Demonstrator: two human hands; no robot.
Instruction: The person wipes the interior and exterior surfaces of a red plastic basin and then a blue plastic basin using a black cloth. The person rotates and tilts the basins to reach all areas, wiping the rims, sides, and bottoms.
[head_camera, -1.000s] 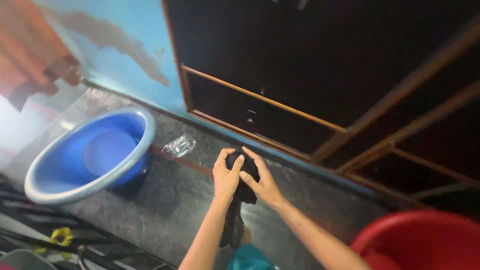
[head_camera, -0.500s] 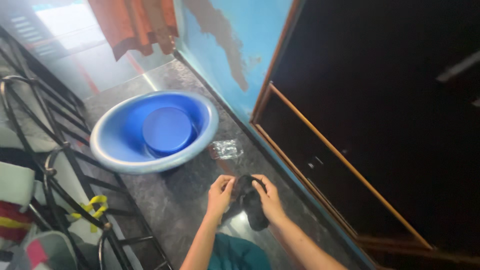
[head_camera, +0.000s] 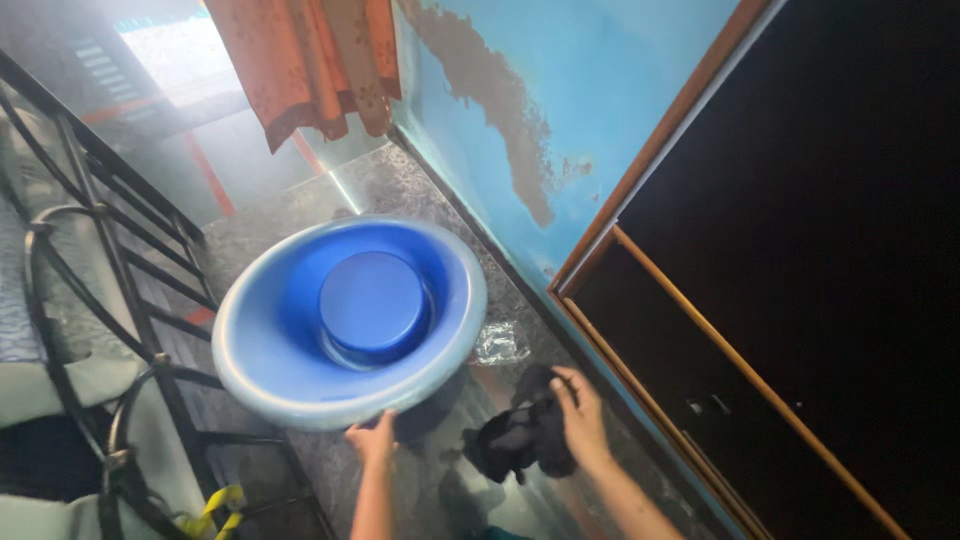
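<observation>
My right hand (head_camera: 579, 412) grips a crumpled black cloth (head_camera: 522, 438) held low over the dark stone floor. My left hand (head_camera: 373, 438) reaches to the near rim of a large blue plastic basin (head_camera: 262, 370) and touches its underside edge; the fingers curl under the rim. The basin stands on the floor by the blue wall, and its round blue bottom shows inside.
A clear crumpled plastic wrapper (head_camera: 499, 343) lies on the floor right of the basin. A black metal railing (head_camera: 120, 300) runs along the left. An orange cloth (head_camera: 310, 55) hangs at the top. A dark wood-framed opening (head_camera: 760, 330) fills the right side.
My left hand has let go of the black cloth and moved left to the basin's rim. My right hand now holds the cloth alone. The view has swung left and closer.
</observation>
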